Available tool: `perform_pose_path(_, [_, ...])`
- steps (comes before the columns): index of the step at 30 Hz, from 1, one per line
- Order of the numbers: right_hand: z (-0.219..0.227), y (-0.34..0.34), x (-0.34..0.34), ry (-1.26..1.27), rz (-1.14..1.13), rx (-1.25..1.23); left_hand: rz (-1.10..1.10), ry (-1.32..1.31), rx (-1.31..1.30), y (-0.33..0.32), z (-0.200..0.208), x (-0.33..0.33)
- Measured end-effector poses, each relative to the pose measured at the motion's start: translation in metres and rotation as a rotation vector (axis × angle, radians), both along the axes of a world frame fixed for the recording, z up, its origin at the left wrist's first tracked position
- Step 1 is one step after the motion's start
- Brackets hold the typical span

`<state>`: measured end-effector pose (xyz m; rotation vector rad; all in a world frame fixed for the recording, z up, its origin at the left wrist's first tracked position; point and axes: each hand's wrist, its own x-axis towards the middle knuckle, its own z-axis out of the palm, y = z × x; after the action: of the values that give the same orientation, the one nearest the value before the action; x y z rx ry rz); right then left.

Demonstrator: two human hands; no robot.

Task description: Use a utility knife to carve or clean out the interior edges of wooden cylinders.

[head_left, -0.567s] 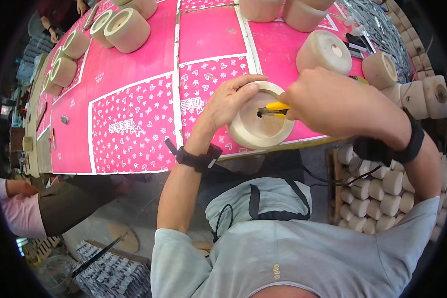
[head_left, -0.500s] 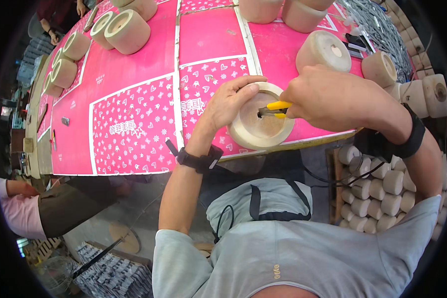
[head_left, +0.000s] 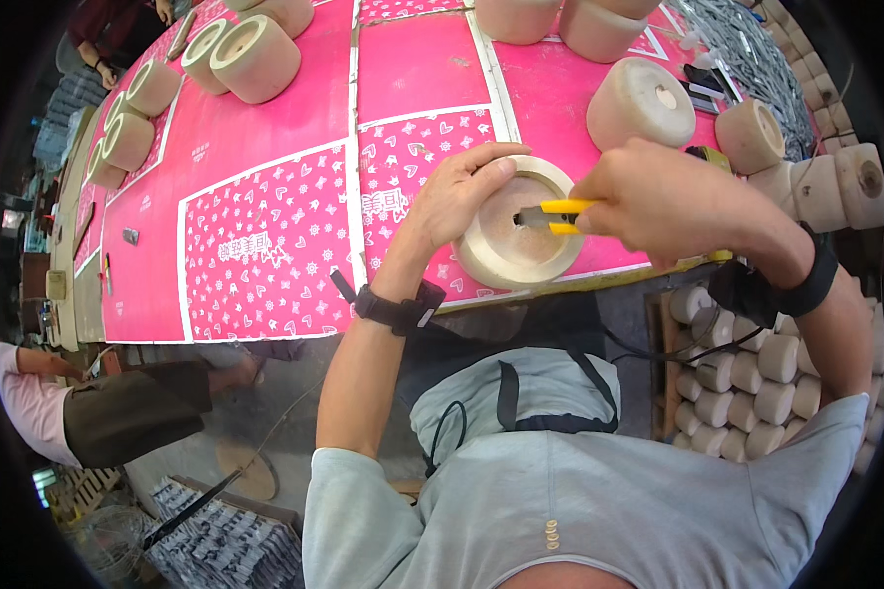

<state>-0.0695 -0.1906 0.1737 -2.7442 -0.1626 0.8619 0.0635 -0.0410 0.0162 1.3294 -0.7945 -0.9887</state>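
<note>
A pale round wooden block (head_left: 501, 263) with a raised rim and a recessed face stands tilted towards me at the table's near edge. My left hand (head_left: 465, 193) lies on its upper left side, thumb on the rim and fingers wrapped behind. In my right hand (head_left: 648, 196) is a yellow utility knife (head_left: 566, 207), its grey blade pointing left. The blade's tip is at the small dark hole in the middle of the recess. How deep the tip sits cannot be made out. My right fingers are partly hidden behind the hand.
A pink patterned sheet (head_left: 255, 187) covers the table. Wooden blocks (head_left: 641, 106) stand beyond my hands, with more at the far left (head_left: 255, 61). A heap of grey metal parts (head_left: 746, 49) lies at right. Stacked blocks (head_left: 746, 373) sit below the edge. Another person (head_left: 44, 402) is at left.
My right hand and the knife have shifted slightly right, and more of the blade shows at the hole. My left hand stays on the block. The person at left has moved.
</note>
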Motion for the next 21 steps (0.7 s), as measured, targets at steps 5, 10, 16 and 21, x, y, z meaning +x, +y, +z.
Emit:
perform_pose_path(5, [0.016, 0.011, -0.005, 0.155, -0.487, 0.194, -0.009, 0.024, -0.008, 0.0, 0.0, 0.0])
perform_pose_path(10, [0.018, 0.007, -0.02, 0.071, -0.617, 0.268, 0.0, 0.059, -0.045, 0.002, -0.001, -0.003])
perform_pose_path(16, [0.012, 0.007, -0.039, -0.017, -0.629, 0.298, 0.217, -0.144, -0.05, 0.015, -0.014, -0.022])
perform_pose_path(21, [-0.003, 0.005, -0.048, -0.095, -0.667, 0.362, 0.543, -0.126, -0.107, 0.023, -0.013, -0.049])
